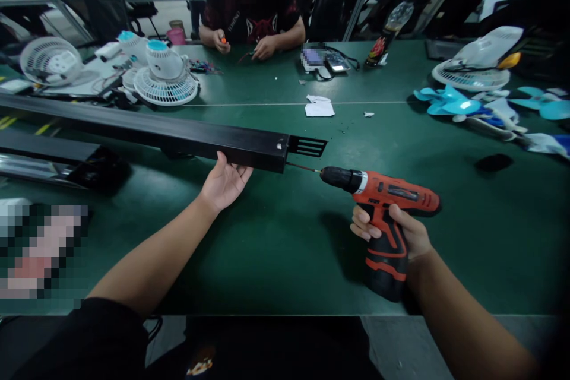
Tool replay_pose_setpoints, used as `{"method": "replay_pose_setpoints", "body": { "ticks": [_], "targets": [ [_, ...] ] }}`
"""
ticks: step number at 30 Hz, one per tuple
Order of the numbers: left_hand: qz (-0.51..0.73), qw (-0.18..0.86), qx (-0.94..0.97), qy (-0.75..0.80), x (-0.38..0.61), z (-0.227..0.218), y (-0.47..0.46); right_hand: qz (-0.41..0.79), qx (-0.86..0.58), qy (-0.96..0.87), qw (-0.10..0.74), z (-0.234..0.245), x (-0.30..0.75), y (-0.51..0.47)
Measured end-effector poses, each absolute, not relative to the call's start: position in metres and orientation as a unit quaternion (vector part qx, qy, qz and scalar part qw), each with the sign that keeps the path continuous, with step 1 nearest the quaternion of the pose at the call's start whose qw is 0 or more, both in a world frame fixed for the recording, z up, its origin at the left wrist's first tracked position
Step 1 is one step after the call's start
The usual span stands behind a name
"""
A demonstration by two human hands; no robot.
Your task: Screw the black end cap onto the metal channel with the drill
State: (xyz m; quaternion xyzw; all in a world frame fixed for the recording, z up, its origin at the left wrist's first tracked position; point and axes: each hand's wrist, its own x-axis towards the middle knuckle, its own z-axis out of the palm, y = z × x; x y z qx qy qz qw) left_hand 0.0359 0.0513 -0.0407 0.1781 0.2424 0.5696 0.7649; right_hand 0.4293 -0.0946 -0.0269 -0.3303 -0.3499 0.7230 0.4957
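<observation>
Black bar (pixel 200 139) stretches over the green table (pixel 276 261). The left hand (pixel 227 184) touches its end from below; some fingertips are hidden, so one cannot tell if they are closed. Just right of the bar, the right hand (pixel 416 234) has its fingers wrapped round a red and black drill (pixel 378 190). The thin drill bit (pixel 305 167) points at the bar's end. Past the bar are a white fan (pixel 167 88) and another person (pixel 252 12).

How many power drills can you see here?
1: the orange-and-black drill, held in the right hand, its bit pointed at the end of the long black bar. Clutter could hide others.
</observation>
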Motion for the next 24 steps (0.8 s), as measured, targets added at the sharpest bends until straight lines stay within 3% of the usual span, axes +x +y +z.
{"method": "replay_pose_setpoints", "body": {
  "ticks": [24],
  "targets": [
    [0.570, 0.762, 0.190, 0.243, 0.0376, -0.0437, 0.0512, 0.726, -0.322, -0.351, 0.496, -0.0265, 0.4290, -0.0926]
  ]
}}
